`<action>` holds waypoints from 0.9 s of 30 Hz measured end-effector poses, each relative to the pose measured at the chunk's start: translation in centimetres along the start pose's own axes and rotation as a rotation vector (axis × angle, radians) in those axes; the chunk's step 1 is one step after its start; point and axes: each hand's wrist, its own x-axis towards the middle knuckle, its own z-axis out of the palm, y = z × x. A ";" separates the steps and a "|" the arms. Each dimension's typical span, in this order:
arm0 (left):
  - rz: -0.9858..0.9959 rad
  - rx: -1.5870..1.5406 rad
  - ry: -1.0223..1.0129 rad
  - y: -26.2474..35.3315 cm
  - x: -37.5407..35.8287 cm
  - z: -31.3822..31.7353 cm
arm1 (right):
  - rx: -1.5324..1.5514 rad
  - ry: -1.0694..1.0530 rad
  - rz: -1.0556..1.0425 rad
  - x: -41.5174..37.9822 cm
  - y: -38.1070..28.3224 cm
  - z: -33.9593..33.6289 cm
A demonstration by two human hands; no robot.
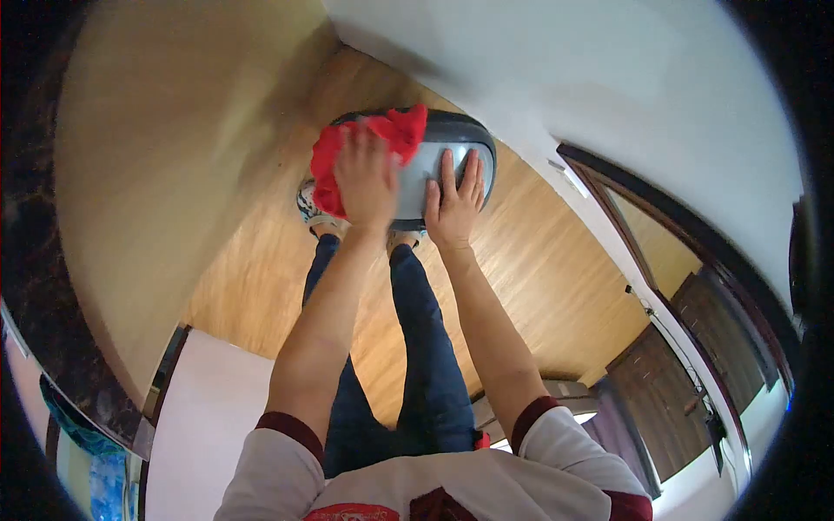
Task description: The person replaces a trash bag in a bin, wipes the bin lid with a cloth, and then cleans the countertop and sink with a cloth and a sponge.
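Observation:
A rounded object with a light grey top (417, 180) and a dark rim stands on the floor below me, perhaps a lidded bin; its sides are hidden. Over its left part lies a bunched red cloth (327, 169), draping past the edge. My left hand (366, 178) presses on this cloth and holds it, its fingers smeared by motion. Flat on the grey surface to the right rests my right hand (455, 201), fingers spread and holding nothing.
My shoes (310, 204) are close against the object on the wood-patterned floor (539, 269). A white wall (539, 78) rises just behind it, and a tan panel (148, 174) is at left. A dark-framed mirror (651, 230) is at right.

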 end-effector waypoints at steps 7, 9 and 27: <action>0.135 0.075 0.024 -0.5 3.7 -1.6 | -0.031 -0.001 -0.029 0.3 0.0 -0.4; 0.041 0.024 0.053 -0.4 3.1 -0.3 | -0.029 0.007 -0.012 0.0 -0.3 -0.3; -0.634 -0.389 0.044 -6.1 0.6 -1.4 | -0.050 0.074 0.028 -0.4 -1.0 0.5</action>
